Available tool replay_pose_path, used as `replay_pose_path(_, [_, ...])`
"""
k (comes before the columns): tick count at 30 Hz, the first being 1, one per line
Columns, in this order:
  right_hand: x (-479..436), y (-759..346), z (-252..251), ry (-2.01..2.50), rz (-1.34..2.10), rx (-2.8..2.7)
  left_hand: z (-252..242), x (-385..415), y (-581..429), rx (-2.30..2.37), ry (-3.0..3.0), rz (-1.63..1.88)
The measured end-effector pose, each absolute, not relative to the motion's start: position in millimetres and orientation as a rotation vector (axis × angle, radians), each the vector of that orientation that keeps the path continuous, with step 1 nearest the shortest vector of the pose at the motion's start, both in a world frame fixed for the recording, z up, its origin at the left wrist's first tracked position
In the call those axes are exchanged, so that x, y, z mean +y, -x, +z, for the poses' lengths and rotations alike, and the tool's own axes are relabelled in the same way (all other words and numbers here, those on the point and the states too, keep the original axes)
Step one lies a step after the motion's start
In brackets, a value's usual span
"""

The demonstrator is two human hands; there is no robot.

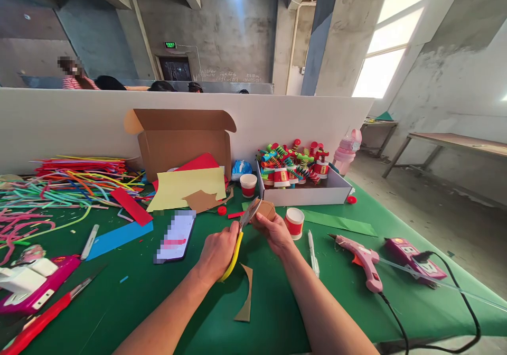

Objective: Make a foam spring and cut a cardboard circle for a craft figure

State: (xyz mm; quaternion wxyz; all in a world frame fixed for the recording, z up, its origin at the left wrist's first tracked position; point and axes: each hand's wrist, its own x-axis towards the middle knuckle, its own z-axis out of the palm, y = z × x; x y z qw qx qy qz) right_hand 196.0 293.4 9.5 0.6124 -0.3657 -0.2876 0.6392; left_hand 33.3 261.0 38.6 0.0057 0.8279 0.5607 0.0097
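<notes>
My left hand is closed round the yellow handles of a pair of scissors. The metal blades point up and right, at the edge of a small brown piece of cardboard. My right hand pinches that cardboard from the right side. On the green table below lies a curved cardboard offcut. Just right of my right hand stands a red and white paper cup, and a white pen lies beside it. Another red and white paper cup stands farther back.
A pink glue gun with cords and a power strip lie right. A white box of colourful figures stands behind. Leftward are a phone, a red-handled tool, bundled coloured pipe cleaners and an open cardboard box.
</notes>
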Motion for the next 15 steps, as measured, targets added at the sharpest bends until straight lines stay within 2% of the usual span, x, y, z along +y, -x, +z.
replay_pose_path(15, [298.5, -219.5, 11.5, 0.958, 1.483, -0.835, 42.5, 257.9, -33.9, 1.7, -2.642, -0.038])
